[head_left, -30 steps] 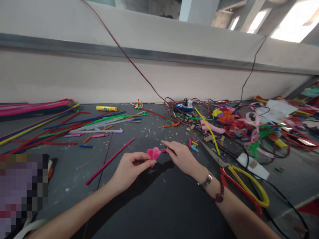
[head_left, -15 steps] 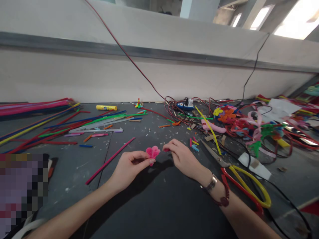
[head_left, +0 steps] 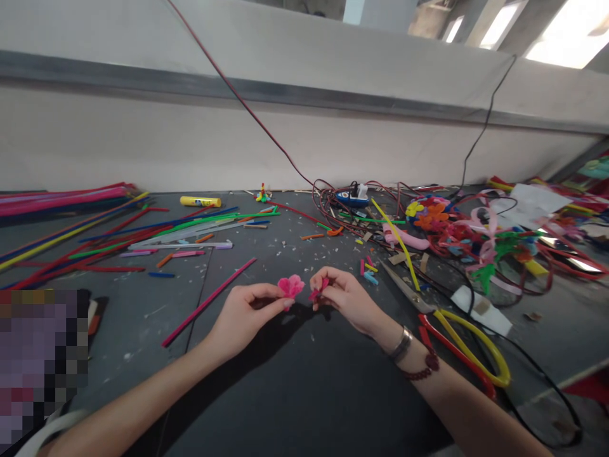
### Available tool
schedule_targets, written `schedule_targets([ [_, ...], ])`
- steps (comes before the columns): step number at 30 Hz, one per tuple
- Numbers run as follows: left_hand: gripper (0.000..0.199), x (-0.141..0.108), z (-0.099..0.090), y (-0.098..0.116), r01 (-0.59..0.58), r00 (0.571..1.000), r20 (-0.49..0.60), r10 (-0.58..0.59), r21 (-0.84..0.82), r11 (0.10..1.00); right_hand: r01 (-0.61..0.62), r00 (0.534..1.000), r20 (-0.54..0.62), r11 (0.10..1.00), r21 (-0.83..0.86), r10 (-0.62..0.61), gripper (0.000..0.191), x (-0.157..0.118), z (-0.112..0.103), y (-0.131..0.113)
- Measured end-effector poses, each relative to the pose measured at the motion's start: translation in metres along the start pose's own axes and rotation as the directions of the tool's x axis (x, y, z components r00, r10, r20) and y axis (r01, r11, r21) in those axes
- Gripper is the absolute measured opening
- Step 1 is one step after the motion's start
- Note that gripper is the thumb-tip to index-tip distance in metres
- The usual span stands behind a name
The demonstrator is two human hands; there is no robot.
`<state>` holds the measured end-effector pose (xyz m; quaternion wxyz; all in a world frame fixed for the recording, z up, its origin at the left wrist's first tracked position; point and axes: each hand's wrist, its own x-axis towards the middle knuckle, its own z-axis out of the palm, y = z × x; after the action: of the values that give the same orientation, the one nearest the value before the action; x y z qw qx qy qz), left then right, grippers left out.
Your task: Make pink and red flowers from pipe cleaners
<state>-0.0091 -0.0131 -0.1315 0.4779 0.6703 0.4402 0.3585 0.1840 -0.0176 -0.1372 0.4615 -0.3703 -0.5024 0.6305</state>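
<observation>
Near the middle of the dark table, my left hand (head_left: 247, 317) pinches a pink fuzzy flower shape (head_left: 290, 287) between thumb and fingertips. Just to the right, my right hand (head_left: 343, 298) is closed on a small darker pink piece (head_left: 320, 289), its fingertips partly covering it. A narrow gap separates the two pink pieces. A single magenta pipe cleaner (head_left: 209, 301) lies on the table left of my left hand. Beyond my right hand rest scissors (head_left: 451, 330) with red and yellow handles.
Pipe cleaners (head_left: 143, 235) in many colours spread over the left side, near a yellow tube (head_left: 200, 202). Tangled cords (head_left: 328, 197) and a blue power strip (head_left: 352, 199) lie by the wall. Colourful fuzzy flowers (head_left: 431, 214) and ribbons are heaped at the right.
My right hand has turned so that its thumb and the dark pink piece show more. My left hand still holds the pink flower. The view has shifted slightly.
</observation>
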Motion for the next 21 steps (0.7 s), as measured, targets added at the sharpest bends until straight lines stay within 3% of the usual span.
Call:
schedule_targets([
  [5, 0.012, 0.0, 0.001, 0.001, 0.006, 1.0, 0.017, -0.006, 0.004, 1.0, 0.009, 0.997, -0.079, 0.999, -0.032, -0.011, 0.014, 0.0, 0.002, 0.0],
  [11, 0.014, 0.0, 0.0, 0.0, 0.009, 0.999, 0.038, -0.009, 0.018, 1.0, -0.08, 0.982, -0.162, 0.989, 0.126, 0.1, 0.012, 0.001, 0.001, -0.003],
  [17, 0.014, 0.0, 0.0, 0.0, 0.013, 0.999, 0.046, -0.014, 0.033, 0.999, -0.221, 0.954, -0.119, 0.914, 0.341, 0.276, 0.024, 0.003, -0.009, 0.001],
  [21, 0.014, 0.0, 0.0, 0.003, 0.003, 0.999, 0.046, -0.005, 0.036, 0.999, -0.208, 0.964, -0.084, 0.91, 0.359, 0.254, 0.028, 0.003, -0.01, -0.002],
])
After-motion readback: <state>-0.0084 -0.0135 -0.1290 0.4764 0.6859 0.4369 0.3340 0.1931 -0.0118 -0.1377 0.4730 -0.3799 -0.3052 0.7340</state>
